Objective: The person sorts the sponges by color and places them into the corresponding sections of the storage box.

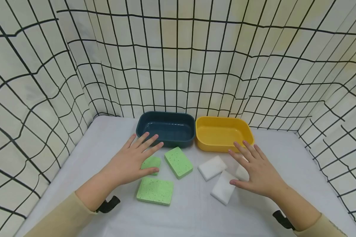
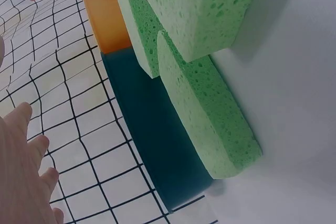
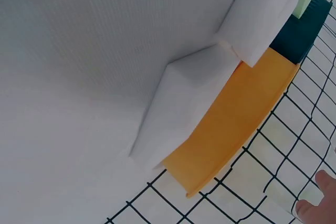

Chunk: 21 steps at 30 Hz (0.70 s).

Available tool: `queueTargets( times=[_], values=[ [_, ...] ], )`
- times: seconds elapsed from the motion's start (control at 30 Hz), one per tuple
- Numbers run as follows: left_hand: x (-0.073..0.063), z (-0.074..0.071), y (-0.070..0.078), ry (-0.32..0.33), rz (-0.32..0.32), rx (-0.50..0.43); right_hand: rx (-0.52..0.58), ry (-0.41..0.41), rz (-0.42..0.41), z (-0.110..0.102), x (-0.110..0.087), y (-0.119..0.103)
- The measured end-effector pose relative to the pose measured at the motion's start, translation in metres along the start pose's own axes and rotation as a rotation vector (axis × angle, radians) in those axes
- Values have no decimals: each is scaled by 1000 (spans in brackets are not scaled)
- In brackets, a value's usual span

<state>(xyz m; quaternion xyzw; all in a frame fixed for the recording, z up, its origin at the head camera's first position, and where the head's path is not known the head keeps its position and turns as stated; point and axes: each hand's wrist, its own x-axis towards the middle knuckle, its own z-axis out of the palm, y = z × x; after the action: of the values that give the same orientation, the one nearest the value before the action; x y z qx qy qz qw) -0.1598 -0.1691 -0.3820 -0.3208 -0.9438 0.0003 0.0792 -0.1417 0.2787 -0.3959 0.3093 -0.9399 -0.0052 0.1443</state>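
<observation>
My left hand [image 1: 130, 162] is spread over the green sponges with nothing in its grasp. One green sponge [image 1: 151, 165] is partly hidden beneath it; another green sponge [image 1: 178, 162] lies tilted to its right, and a third green sponge [image 1: 155, 191] lies nearer me. My right hand [image 1: 259, 172], fingers spread and holding nothing, hovers by the white sponge-like blocks. A white block [image 1: 212, 168] lies left of it, a second white block [image 1: 223, 187] reaches to its thumb, and a third white block [image 1: 242, 173] is mostly covered by the hand.
A dark blue tub [image 1: 166, 129] and a yellow tub [image 1: 223, 134] stand side by side at the back of the white-covered table [image 1: 192, 217]. White cloth walls with a black grid [image 1: 178, 59] rise behind and on both sides.
</observation>
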Motion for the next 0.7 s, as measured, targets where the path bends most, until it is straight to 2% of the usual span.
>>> queueTargets(
  times=[0.4,0.7],
  values=[
    [-1,3,-2,-23,-31,-39,66,3,-13,2,-1,1],
    [0,2,-13,-32,-78,-77,167,-61,-4,3,-3,1]
  ],
)
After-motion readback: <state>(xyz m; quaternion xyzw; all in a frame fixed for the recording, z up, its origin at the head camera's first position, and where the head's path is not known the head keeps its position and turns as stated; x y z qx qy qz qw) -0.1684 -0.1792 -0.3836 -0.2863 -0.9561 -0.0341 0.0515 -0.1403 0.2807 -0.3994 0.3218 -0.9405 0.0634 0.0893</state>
